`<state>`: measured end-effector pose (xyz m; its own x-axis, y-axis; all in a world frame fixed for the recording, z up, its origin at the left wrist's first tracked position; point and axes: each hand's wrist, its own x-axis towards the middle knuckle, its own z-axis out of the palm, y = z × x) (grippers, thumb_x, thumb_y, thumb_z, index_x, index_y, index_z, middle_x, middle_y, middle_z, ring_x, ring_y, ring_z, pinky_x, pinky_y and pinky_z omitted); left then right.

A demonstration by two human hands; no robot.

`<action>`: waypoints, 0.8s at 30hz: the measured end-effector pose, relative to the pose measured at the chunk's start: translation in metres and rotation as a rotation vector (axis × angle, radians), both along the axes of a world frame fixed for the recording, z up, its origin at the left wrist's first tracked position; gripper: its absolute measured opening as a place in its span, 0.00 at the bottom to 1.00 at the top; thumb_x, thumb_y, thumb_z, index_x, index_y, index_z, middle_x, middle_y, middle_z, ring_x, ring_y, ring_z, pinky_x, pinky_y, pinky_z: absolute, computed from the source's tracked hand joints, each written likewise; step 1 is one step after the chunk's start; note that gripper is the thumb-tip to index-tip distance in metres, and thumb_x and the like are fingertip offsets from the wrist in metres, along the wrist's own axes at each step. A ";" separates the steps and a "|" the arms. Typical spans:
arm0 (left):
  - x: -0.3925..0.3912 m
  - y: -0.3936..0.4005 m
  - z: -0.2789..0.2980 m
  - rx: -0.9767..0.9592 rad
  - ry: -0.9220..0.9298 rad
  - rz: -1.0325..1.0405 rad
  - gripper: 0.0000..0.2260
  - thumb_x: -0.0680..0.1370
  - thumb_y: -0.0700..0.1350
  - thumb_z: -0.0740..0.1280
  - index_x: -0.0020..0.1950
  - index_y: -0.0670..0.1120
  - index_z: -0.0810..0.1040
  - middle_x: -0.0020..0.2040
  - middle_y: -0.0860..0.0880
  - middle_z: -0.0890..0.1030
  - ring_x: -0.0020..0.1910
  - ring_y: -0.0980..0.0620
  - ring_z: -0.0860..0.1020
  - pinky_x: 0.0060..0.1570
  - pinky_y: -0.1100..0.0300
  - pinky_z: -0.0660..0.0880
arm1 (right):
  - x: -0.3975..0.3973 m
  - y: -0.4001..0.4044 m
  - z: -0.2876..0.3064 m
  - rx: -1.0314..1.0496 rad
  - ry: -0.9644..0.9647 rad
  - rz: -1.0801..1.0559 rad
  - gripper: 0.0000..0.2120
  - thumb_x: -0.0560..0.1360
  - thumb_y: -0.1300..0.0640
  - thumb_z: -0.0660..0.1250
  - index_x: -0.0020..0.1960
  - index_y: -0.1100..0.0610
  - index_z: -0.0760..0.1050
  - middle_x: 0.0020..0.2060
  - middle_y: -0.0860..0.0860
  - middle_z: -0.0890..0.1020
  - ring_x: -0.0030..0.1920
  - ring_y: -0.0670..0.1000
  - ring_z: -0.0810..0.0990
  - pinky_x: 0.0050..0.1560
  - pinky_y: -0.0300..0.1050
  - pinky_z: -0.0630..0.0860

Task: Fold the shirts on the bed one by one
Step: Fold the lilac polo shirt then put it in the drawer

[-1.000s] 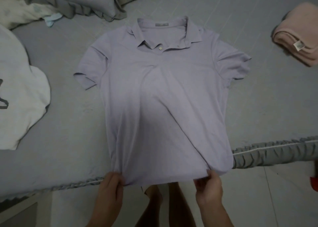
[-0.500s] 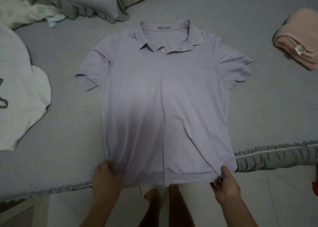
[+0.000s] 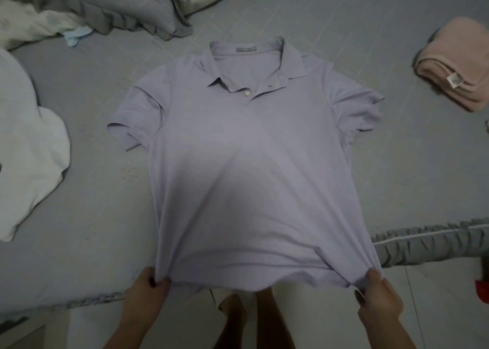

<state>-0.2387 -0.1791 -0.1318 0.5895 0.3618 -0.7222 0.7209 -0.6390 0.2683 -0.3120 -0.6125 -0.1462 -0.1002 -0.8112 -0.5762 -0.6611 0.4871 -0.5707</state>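
nothing readable is being shown anywhere, honestly. a small grey neck label is being displayed inside the collar of the lilac polo shirt, but whatever is printed on it is being blurred out completely. a little white tag is being shown sticking out of the folded pink towel at the right, and only a faint grey smudge is being made out on it, no letters or numbers.
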 end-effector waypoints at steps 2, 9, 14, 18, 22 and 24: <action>0.007 0.002 0.003 -0.016 0.065 -0.087 0.09 0.74 0.47 0.72 0.39 0.46 0.74 0.34 0.47 0.78 0.36 0.47 0.76 0.36 0.54 0.67 | 0.010 -0.012 -0.004 -0.073 0.113 0.078 0.16 0.77 0.54 0.66 0.54 0.68 0.76 0.46 0.60 0.77 0.45 0.57 0.75 0.46 0.52 0.71; 0.025 -0.004 0.011 -0.192 0.119 -0.008 0.20 0.67 0.64 0.67 0.39 0.47 0.81 0.33 0.50 0.83 0.34 0.53 0.78 0.37 0.58 0.73 | 0.072 -0.010 0.011 -0.211 0.177 0.793 0.13 0.74 0.50 0.70 0.53 0.58 0.77 0.44 0.55 0.82 0.47 0.57 0.80 0.51 0.50 0.72; 0.016 0.000 0.004 -0.176 0.336 -0.318 0.12 0.73 0.44 0.76 0.55 0.43 0.83 0.42 0.49 0.86 0.43 0.53 0.82 0.37 0.67 0.74 | 0.085 -0.019 0.011 -0.135 0.198 0.802 0.03 0.76 0.59 0.68 0.48 0.58 0.78 0.42 0.55 0.82 0.45 0.59 0.79 0.47 0.46 0.70; 0.034 0.004 0.007 0.010 0.505 -0.476 0.22 0.75 0.48 0.70 0.66 0.42 0.74 0.60 0.42 0.81 0.55 0.47 0.82 0.49 0.59 0.77 | 0.106 -0.029 0.021 -0.208 0.213 0.827 0.10 0.74 0.63 0.69 0.55 0.62 0.76 0.49 0.61 0.81 0.50 0.61 0.79 0.54 0.52 0.75; 0.098 -0.004 0.016 0.063 0.462 -0.519 0.15 0.73 0.52 0.72 0.55 0.45 0.78 0.54 0.45 0.83 0.46 0.50 0.80 0.41 0.61 0.75 | 0.168 -0.032 0.037 -0.473 0.235 1.043 0.17 0.70 0.61 0.72 0.59 0.60 0.77 0.54 0.64 0.77 0.54 0.65 0.76 0.58 0.58 0.72; 0.148 -0.005 0.020 0.099 0.159 -0.327 0.11 0.75 0.55 0.68 0.44 0.47 0.79 0.46 0.47 0.84 0.43 0.48 0.79 0.40 0.59 0.70 | 0.216 -0.033 0.041 -0.612 0.201 1.124 0.18 0.70 0.60 0.73 0.59 0.60 0.77 0.55 0.65 0.76 0.56 0.67 0.75 0.58 0.60 0.70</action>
<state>-0.0907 -0.1836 -0.1118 0.5688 0.2456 -0.7849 0.5020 -0.8596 0.0948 -0.0965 -0.6454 -0.1056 0.7628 -0.6316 -0.1382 -0.6349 -0.6911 -0.3454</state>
